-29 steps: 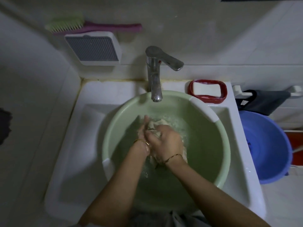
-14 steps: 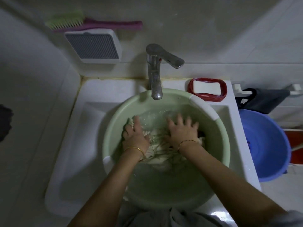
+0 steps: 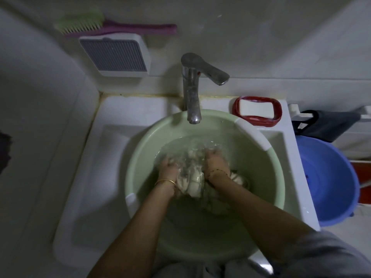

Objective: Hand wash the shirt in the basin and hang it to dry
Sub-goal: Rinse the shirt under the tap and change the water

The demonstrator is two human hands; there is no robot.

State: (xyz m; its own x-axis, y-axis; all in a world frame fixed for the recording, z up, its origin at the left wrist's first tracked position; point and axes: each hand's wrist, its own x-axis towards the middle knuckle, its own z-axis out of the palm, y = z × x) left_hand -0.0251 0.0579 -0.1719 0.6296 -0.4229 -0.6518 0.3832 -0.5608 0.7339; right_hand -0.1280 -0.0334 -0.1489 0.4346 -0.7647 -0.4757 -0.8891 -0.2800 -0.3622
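Smooth matt green plastic basin (image 3: 143,141); wet, creased pale cloth shirt (image 3: 192,177); dull, water-spotted metal faucet (image 3: 192,91); glossy white ceramic-looking sink (image 3: 120,109); shiny red plastic soap dish (image 3: 236,107); smooth blue plastic tub (image 3: 331,177).

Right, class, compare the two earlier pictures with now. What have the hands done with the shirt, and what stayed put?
From rubbing together, the left hand and right hand spread apart and pressed flat on the shirt, then drew closer and now bunch it underwater. The green basin, tap and soap dish stayed put.
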